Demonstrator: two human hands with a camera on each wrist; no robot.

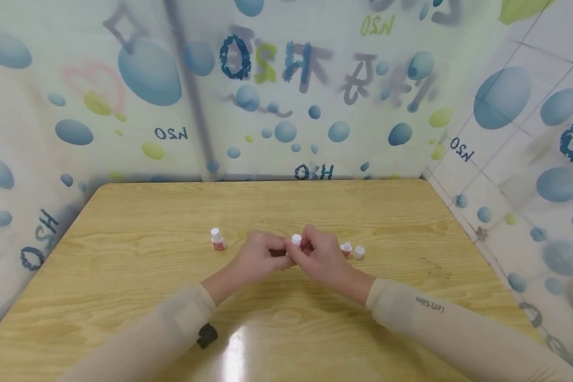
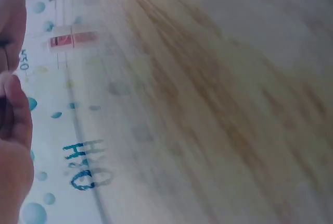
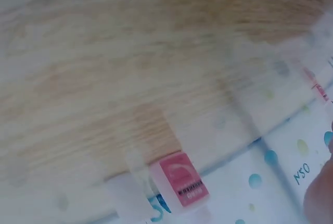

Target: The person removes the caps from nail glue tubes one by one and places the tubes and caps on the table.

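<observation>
Near the middle of the table in the head view, my two hands meet around a small white-capped bottle, its body mostly hidden by fingers. My left hand (image 1: 255, 257) holds the bottle from the left. From the right, the thumb and fingers of my right hand (image 1: 326, 259) pinch at its white cap (image 1: 296, 239). Just beyond the right hand stands a small uncapped bottle (image 1: 346, 250) with a red label, also seen as a bottle (image 3: 184, 182) in the right wrist view. Beside it lies a loose white cap (image 1: 359, 252).
Another white bottle (image 1: 217, 240) with a red label and its cap on stands left of the hands. The wood-grain table (image 1: 286, 339) ends at a patterned wall covering (image 1: 286, 106). A small black object (image 1: 207, 336) shows beside the left sleeve.
</observation>
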